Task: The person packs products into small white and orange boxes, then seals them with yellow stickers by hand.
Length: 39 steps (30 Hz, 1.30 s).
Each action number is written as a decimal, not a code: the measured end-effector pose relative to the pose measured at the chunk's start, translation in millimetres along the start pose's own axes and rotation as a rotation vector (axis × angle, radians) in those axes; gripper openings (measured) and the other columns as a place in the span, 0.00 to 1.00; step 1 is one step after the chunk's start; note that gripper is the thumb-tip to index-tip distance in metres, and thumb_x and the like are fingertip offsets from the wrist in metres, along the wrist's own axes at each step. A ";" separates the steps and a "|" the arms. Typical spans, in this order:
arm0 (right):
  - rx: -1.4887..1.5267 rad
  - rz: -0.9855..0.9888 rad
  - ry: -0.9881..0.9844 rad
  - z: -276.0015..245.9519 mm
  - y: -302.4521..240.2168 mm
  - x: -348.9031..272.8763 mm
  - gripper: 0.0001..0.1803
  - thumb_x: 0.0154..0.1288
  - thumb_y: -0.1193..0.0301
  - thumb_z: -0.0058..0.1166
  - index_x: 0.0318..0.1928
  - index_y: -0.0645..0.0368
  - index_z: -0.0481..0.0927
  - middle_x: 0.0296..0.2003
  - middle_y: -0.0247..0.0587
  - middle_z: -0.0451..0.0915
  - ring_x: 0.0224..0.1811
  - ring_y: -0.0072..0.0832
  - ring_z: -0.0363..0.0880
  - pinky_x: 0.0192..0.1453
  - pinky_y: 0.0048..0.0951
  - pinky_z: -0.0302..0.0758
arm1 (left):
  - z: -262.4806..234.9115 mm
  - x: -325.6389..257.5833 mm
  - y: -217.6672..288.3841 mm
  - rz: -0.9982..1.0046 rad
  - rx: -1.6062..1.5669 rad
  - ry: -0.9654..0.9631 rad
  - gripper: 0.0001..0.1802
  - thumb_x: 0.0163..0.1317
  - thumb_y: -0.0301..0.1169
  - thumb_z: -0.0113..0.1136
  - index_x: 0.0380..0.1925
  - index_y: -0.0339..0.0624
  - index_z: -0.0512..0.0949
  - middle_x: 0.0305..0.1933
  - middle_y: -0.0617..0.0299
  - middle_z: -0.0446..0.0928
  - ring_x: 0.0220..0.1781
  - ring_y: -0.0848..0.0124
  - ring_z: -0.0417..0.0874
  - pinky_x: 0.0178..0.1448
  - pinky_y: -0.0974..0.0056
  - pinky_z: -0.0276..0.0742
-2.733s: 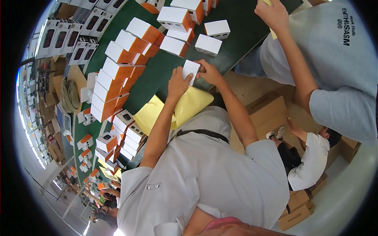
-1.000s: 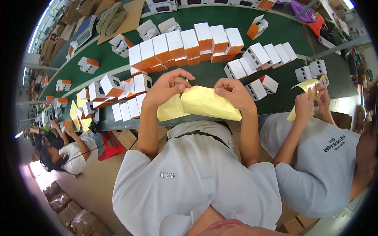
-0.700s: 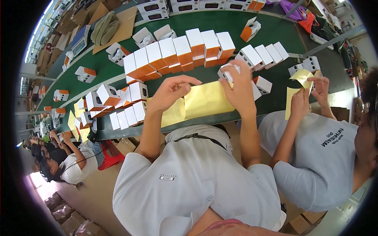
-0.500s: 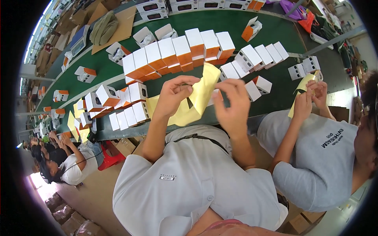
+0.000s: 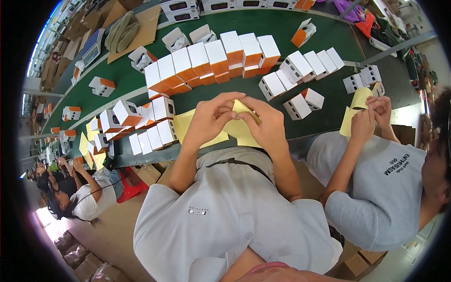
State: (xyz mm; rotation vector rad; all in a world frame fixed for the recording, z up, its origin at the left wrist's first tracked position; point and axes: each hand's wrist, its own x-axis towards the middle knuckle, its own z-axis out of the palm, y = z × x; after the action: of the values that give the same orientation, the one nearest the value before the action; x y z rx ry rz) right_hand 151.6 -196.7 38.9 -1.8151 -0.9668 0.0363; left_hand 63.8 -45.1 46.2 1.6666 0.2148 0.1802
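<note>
A thin yellow sheet [image 5: 245,132], with its upper part bent over, is held up between my two hands in front of my waist. My left hand [image 5: 210,116] pinches it at its upper left, thumb against fingers. On its right, my right hand [image 5: 267,123] has its fingers curled over the bent part. The fingertips of both hands nearly meet at the top, and they hide some of the sheet there. Beneath and left of my left hand, more yellow sheet [image 5: 184,123] lies on the table, beside white-and-orange boxes [image 5: 165,131].
A long row of white-and-orange boxes [image 5: 199,61] stands beyond my hands on the green table [image 5: 277,28]. Small boxes [image 5: 297,107] sit at the right. A co-worker [image 5: 371,188] there holds another yellow sheet [image 5: 350,117]. Open boxes [image 5: 176,40] stand behind the row.
My right hand has come in from the right and now grips the yellow sheet beside my left hand. The sheet's raised upper end has been bent down.
</note>
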 end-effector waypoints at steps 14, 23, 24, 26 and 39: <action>-0.013 -0.033 0.115 3.2 -2.4 -4.3 0.07 0.54 0.78 0.63 0.35 0.62 0.81 0.32 0.42 0.82 0.31 0.31 0.81 0.34 0.28 0.76 | 13.4 -2.6 -14.0 0.075 0.033 0.223 0.05 0.59 0.23 0.63 0.30 0.30 0.79 0.24 0.59 0.83 0.26 0.74 0.86 0.30 0.75 0.79; 0.142 0.072 0.173 -3.3 -7.7 -6.8 0.07 0.52 0.80 0.63 0.33 0.62 0.81 0.32 0.39 0.82 0.30 0.29 0.80 0.34 0.27 0.76 | 19.3 -5.0 -9.3 0.223 0.199 0.200 0.04 0.58 0.19 0.62 0.34 0.29 0.80 0.29 0.57 0.82 0.26 0.74 0.84 0.30 0.72 0.80; 0.118 0.080 0.178 -3.5 -7.4 -7.7 0.08 0.52 0.79 0.64 0.34 0.60 0.81 0.33 0.40 0.81 0.32 0.33 0.80 0.36 0.30 0.76 | 19.9 -3.5 -7.2 0.256 0.231 0.206 0.04 0.58 0.19 0.62 0.33 0.29 0.81 0.28 0.57 0.82 0.26 0.74 0.84 0.30 0.72 0.80; 0.092 0.090 0.187 -2.3 -6.8 -9.5 0.08 0.52 0.78 0.64 0.34 0.58 0.81 0.33 0.40 0.80 0.35 0.37 0.79 0.38 0.32 0.76 | 20.9 -0.7 -8.0 0.289 0.261 0.207 0.04 0.57 0.19 0.62 0.33 0.29 0.81 0.28 0.57 0.82 0.25 0.74 0.84 0.29 0.73 0.80; 0.037 -0.048 0.363 7.0 -7.5 -20.7 0.10 0.48 0.81 0.65 0.32 0.56 0.81 0.33 0.36 0.79 0.35 0.35 0.78 0.39 0.32 0.75 | 23.7 -4.3 -9.3 0.243 0.180 0.297 0.07 0.56 0.27 0.67 0.29 0.33 0.80 0.23 0.60 0.81 0.22 0.77 0.81 0.26 0.73 0.76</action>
State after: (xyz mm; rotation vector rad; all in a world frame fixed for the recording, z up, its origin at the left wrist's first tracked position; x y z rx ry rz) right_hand 130.1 -203.1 33.5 -1.6889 -0.7443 -0.2938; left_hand 65.0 -68.1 34.5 1.8392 0.2573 0.6089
